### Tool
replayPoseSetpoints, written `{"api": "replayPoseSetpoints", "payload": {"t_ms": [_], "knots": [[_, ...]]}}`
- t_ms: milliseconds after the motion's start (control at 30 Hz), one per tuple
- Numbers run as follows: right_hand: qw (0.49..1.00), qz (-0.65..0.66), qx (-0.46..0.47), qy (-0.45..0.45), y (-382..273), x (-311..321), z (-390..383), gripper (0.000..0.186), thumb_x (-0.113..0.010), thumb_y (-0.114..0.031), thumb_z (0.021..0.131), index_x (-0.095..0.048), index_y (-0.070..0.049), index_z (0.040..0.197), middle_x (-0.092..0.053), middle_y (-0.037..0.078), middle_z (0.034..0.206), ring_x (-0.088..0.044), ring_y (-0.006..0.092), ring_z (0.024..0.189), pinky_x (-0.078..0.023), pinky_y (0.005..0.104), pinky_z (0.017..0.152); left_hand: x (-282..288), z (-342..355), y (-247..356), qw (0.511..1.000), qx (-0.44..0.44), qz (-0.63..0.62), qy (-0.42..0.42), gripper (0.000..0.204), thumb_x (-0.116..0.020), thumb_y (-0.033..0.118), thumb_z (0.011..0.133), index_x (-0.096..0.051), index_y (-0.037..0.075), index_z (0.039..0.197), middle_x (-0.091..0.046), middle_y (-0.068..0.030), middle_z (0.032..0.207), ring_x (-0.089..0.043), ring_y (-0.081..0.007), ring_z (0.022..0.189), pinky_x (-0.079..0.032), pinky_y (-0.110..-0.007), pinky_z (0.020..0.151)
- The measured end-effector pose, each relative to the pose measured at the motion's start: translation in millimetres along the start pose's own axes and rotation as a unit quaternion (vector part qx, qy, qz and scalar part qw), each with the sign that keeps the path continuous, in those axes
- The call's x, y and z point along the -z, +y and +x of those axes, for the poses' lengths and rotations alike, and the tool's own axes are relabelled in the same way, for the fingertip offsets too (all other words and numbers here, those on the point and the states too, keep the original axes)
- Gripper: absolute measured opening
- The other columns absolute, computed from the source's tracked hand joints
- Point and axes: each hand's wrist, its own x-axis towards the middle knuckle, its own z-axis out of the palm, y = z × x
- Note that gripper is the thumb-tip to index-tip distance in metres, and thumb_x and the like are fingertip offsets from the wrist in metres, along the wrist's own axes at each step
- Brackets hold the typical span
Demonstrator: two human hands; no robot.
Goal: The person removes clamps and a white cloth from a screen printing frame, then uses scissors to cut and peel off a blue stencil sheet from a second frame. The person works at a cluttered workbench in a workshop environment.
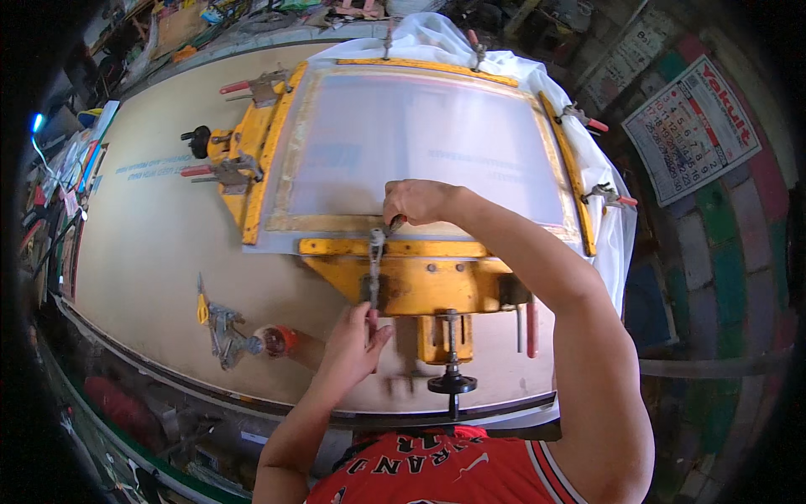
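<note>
My left hand [353, 346] is wrapped around the red handle of a metal toggle clamp [375, 262], which stands on the near yellow clamping bar [437, 281]. Above the clamp's upper end, my right hand [418, 202] is closed on a small dark tool [396, 223], mostly hidden by the fingers. Beyond both hands lies a frame [336, 223] with pale translucent mesh [353, 143] stretched over it. A black hand wheel [452, 384] on a threaded rod sticks out of the near bar toward me.
More yellow bars with red-handled clamps hold the left [273, 151], far [428, 70] and right [569, 172] sides. Yellow-handled scissors [202, 309], a metal tool [225, 336] and a red-rimmed round container [275, 340] lie at the left. White sheeting [617, 197] hangs at the right.
</note>
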Motion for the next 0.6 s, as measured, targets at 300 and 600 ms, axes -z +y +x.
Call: {"api": "replayPoseSetpoints", "payload": {"t_ms": [300,600], "knots": [[0.995,0.032,0.041,0.080,54,-31,-135,0.022,-0.067,0.003,0.079,-0.077,-0.006,0.097,-0.074,0.007,0.098,-0.061,0.0299,0.104,-0.052,0.0393,0.095,-58,10,52,0.949,0.023,0.206,0.237,0.049,-0.067,0.012,0.094,-0.049,-0.007,0.135,-0.045,-0.0239,0.140,-0.049,-0.0437,0.128,-0.042,-0.053,0.106],[0.998,0.007,-0.036,0.041,75,-33,-204,0.020,-0.070,-0.002,0.078,-0.077,-0.007,0.096,-0.074,0.006,0.098,-0.062,0.0297,0.104,-0.053,0.0381,0.092,-82,5,89,0.938,-0.010,0.259,0.230,0.046,-0.071,0.018,0.090,-0.059,-0.001,0.131,-0.048,-0.0175,0.139,-0.045,-0.0396,0.131,-0.034,-0.053,0.110]]}}
